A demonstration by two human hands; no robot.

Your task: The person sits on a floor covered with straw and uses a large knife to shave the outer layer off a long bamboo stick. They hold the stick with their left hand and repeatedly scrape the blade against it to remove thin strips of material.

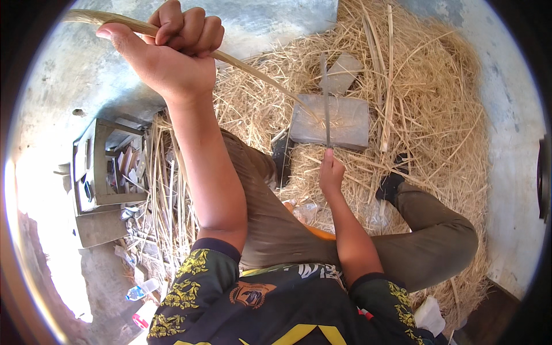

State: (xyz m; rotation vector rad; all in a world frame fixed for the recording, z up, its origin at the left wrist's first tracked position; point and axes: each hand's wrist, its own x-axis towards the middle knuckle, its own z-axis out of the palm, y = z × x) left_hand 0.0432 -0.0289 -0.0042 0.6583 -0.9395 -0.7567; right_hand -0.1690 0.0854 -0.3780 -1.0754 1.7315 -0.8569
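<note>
Curled tight, the left hand point(181, 49) grips a straw-coloured strip point(256, 72) (fibrous, broader left of the fist, slimmer rightward); the right hand point(332, 172), also closed, holds a narrow grey blade point(326, 109).

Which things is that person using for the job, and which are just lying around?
Seem to be in use:
pale strip, gripped in the left hand
long thin blade, held in the right hand
grey block, under the blade

Seem to be just lying about:
straw-like fibres, heaped around
flat grey slab, beyond the block
plastic bottle, lower left
</note>
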